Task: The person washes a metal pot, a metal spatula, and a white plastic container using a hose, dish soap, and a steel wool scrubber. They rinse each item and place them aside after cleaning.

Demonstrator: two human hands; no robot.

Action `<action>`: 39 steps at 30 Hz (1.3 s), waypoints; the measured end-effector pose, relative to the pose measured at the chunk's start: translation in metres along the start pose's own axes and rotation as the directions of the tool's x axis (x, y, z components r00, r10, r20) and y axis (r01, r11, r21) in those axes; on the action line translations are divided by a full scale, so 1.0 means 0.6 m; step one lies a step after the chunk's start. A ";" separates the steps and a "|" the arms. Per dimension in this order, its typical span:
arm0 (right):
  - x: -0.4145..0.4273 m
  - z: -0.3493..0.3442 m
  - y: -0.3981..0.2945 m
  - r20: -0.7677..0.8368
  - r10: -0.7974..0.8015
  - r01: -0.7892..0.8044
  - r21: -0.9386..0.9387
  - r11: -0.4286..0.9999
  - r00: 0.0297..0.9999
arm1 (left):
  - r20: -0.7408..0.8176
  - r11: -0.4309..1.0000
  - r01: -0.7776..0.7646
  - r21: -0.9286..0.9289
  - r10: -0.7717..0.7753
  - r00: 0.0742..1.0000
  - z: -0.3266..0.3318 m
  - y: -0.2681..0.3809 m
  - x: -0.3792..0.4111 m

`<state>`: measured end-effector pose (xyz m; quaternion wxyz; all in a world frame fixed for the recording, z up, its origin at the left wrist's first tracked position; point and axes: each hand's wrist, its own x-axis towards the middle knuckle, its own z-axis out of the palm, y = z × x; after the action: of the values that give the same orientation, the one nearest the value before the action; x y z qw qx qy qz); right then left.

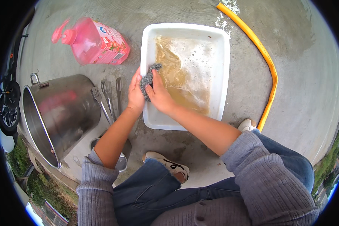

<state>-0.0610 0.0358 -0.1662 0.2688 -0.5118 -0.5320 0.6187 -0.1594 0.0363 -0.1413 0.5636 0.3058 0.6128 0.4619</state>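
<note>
A grey scouring pad (145,82), likely steel wool, is squeezed between my two hands over the left rim of a white plastic basin (225,70). My left hand (136,95) grips the pad's outer side, just beyond the rim. From the basin side, my right hand (161,97) presses on it with thumb and fingers. Cloudy brownish water (175,70) with bubbles lies in the basin, rippling at its left. Part of the pad is hidden by the fingers.
A pink pump bottle (87,42) stands at upper left. Below it, a large steel stockpot (70,113) lies on its side, beside several slotted metal turners (107,91). A smaller metal pot (127,148) is partly behind my left forearm. A yellow hose (260,46) curves along the right.
</note>
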 end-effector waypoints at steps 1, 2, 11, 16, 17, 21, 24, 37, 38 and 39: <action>-0.029 0.013 0.007 -0.006 -0.039 0.037 -0.151 0.988 0.999 | 0.000 0.995 0.050 -0.081 -0.050 0.999 -0.004 -0.003 0.000; -0.056 0.016 0.007 0.036 -0.036 0.043 -0.211 0.977 0.999 | 0.016 0.994 0.041 -0.101 -0.039 0.999 -0.006 -0.005 -0.001; -0.021 -0.068 -0.009 0.485 0.010 0.207 -0.392 0.896 0.874 | 0.028 0.956 -0.143 0.255 0.140 0.990 0.007 -0.006 -0.002; 0.065 -0.082 -0.037 0.120 0.035 0.002 -0.295 0.955 0.992 | 0.003 0.884 -0.177 0.433 0.195 0.981 -0.001 -0.010 0.000; 0.074 -0.077 -0.049 0.035 -0.037 0.048 -0.367 0.929 0.999 | 0.020 0.873 -0.191 0.448 0.204 0.979 0.007 -0.002 -0.002; 0.053 -0.067 -0.016 0.095 -0.255 0.243 -0.718 0.652 0.962 | 0.052 0.774 -0.145 0.617 0.143 0.988 0.019 0.024 -0.008; -0.020 -0.060 0.025 0.269 -0.186 0.327 -0.806 0.493 0.945 | 0.029 0.800 -0.090 0.593 0.091 0.995 0.025 0.036 -0.009; 0.151 -0.029 -0.100 -0.268 0.013 0.047 0.214 0.976 0.963 | 0.038 0.723 -0.083 0.686 0.079 0.996 0.008 0.019 -0.005; 0.148 -0.016 -0.123 -0.325 -0.046 0.032 -0.049 0.998 0.945 | 0.049 0.680 -0.113 0.724 0.113 0.992 -0.005 0.010 -0.004; 0.149 -0.022 -0.123 -0.306 -0.066 0.043 -0.084 0.996 0.950 | 0.077 0.643 -0.149 0.751 0.140 0.987 0.001 0.012 -0.003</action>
<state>-0.0943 0.1404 -0.1274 0.3457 -0.5971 -0.5207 0.5028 -0.1596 0.0377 -0.1340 0.3507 0.5624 0.7195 0.2076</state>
